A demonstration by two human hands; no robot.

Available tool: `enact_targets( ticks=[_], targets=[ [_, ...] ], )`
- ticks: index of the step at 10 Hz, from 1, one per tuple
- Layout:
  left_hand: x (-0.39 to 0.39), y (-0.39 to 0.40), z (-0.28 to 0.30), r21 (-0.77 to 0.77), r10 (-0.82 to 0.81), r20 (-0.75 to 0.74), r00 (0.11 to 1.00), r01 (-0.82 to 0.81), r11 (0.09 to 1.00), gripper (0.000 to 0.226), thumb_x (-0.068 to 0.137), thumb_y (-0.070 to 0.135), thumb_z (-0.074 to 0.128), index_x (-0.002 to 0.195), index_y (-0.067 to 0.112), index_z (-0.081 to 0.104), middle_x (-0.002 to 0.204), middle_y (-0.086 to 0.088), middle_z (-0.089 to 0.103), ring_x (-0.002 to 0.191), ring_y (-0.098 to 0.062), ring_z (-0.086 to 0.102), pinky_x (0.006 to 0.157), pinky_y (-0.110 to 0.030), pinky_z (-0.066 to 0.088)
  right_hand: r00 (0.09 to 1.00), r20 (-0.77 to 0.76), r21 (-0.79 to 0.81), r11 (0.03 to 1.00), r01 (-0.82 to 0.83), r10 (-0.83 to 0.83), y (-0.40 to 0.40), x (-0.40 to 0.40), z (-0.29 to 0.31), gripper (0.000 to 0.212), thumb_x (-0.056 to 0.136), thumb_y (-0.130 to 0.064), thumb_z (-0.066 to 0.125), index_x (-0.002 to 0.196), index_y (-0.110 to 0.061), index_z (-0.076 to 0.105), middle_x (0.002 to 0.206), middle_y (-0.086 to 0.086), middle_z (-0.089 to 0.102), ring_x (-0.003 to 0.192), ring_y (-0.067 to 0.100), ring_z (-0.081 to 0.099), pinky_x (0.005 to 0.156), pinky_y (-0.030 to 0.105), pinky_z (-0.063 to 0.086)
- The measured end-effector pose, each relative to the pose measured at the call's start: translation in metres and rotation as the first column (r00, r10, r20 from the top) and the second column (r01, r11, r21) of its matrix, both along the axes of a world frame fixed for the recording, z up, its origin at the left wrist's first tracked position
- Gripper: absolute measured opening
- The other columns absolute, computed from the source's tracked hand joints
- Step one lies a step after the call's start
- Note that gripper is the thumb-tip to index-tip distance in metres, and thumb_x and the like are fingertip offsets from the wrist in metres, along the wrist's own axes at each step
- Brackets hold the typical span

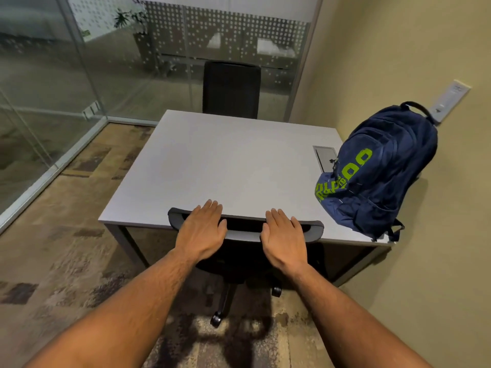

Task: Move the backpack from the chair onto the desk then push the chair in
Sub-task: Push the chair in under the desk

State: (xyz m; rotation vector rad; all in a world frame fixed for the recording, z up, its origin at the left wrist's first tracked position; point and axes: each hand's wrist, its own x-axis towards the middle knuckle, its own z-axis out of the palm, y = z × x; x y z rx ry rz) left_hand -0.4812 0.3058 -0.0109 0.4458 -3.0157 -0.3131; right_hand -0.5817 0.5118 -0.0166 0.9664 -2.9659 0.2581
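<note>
Navy backpack (377,171) upright on grey desk (212,166) by wall, left hand (202,229) and right hand (284,236) flat, fingers spread, on chair (245,231) back

I'm looking at a small office meeting room. Grey desk (212,166) at center w/ a cable hatch (324,156) at 2 o'clock, black office chair (230,88) at 12, glass partition walls (47,83) w/ dotted frosting from 9 to 12, patterned carpet (69,251), wall plate (449,103) at 2.

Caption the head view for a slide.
Both hands, left hand and right hand, on chair back; backpack on desk.
</note>
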Motion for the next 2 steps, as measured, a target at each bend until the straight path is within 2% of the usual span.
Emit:
enact_targets(
  ticks=[1, 2],
  targets=[
    [-0.001, -0.002, 0.009, 0.067, 0.009, 0.016, 1.000, -0.010, 0.998, 0.064, 0.107, 0.044, 0.020, 0.160, 0.010, 0.012, 0.168, -0.006, 0.008, 0.155, -0.017, 0.002, 0.125, -0.036, 0.001, 0.998, 0.040, -0.042, 0.998, -0.049, 0.051, 0.001, -0.002, 0.007, 0.066, 0.102, -0.045, 0.007, 0.159, -0.018, 0.027, 0.168, 0.001, 0.023, 0.155, 0.016, 0.014, 0.126, 0.046, 0.010],
    [-0.010, -0.001, 0.030, 0.065, 0.045, -0.054, 0.998, -0.041, 0.997, 0.063, 0.108, 0.044, 0.020, 0.161, 0.012, 0.006, 0.168, -0.006, -0.001, 0.154, -0.017, -0.005, 0.123, -0.035, -0.006, 0.998, 0.017, -0.084, 0.995, -0.056, 0.058, -0.009, -0.009, 0.026, 0.076, 0.096, -0.049, -0.005, 0.161, -0.018, 0.018, 0.171, 0.000, 0.010, 0.157, 0.016, 0.003, 0.126, 0.046, 0.001]
  ],
)
